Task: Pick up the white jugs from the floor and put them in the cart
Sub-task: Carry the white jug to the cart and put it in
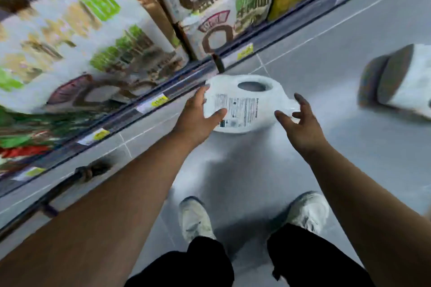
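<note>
One white jug (245,105) lies on its side on the grey tiled floor (326,72), just beside the bottom edge of a store shelf (177,86). Its printed label faces up, the handle hole is on the far side and the neck points to the right. What is inside cannot be seen through the white wall, and I cannot tell whether the jug is already a little lifted. The left hand (194,116) is spread against the base end of the jug: the fingers are straight along that end and the thumb lies flat on the label. The right hand (300,123) is open with the fingers apart and loosely bent, just at the neck of the jug; whether it touches the neck I cannot tell. Near the right edge of the floor, well apart from the jug, there is a second white thing (410,81) with dark round ends, too blurred to name. The shelf holds large printed bags (93,30), and along its front edge I count four yellow price tags (159,101). Below are two pale shoes (194,219) on the floor.
</note>
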The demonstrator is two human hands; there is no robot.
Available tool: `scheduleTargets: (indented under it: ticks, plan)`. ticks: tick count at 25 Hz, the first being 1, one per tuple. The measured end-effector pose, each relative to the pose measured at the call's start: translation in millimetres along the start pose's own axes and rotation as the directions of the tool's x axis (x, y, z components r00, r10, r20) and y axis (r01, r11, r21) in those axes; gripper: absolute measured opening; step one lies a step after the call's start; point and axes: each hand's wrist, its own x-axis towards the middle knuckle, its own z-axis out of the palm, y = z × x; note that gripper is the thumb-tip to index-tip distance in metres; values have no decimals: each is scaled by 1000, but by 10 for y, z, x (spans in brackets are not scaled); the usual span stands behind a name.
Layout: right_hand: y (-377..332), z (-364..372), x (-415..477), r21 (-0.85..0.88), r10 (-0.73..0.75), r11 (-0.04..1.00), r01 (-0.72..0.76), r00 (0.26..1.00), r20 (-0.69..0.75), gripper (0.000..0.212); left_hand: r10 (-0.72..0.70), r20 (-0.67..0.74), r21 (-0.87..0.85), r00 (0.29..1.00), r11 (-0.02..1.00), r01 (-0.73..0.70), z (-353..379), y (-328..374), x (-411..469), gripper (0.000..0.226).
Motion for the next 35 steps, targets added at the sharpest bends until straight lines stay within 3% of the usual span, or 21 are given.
scheduleTargets:
  ticks: [3,6,9,14,18,24,30,35]
  plan:
    - [366,240,427,5,94,996,-94,995,22,91,-68,-5,32,998,997,68,292,-363,458,79]
    - [611,477,773,132,199,972,-195,980,-14,95,-125,-3,45,992,991,125,506,-529,854,85]
    - [830,712,1111,278,137,956,-91,979,-153,87,-129,-11,-41,992,991,128,598,-718,1187,91]
    - [848,956,1275,436,158,900,9,925,-345,74,-189,32,-450,981,874,183,574,-850,1444,73]
    - [882,991,1192,459,166,887,47,896,-412,68,-162,134,-525,978,825,209,589,-857,1440,76]
    - [808,676,753,358,84,922,151,823,-562,64,-112,169,-520,979,834,185,652,-682,1026,104]
    - [278,111,-293,315,16,921,229,785,-619,54,-54,143,-549,988,826,124,282,-40,82,99]
    - [-533,-402,-1525,273,-55,912,305,752,-657,56,-21,100,-573,995,816,74,-491,805,-1039,96]
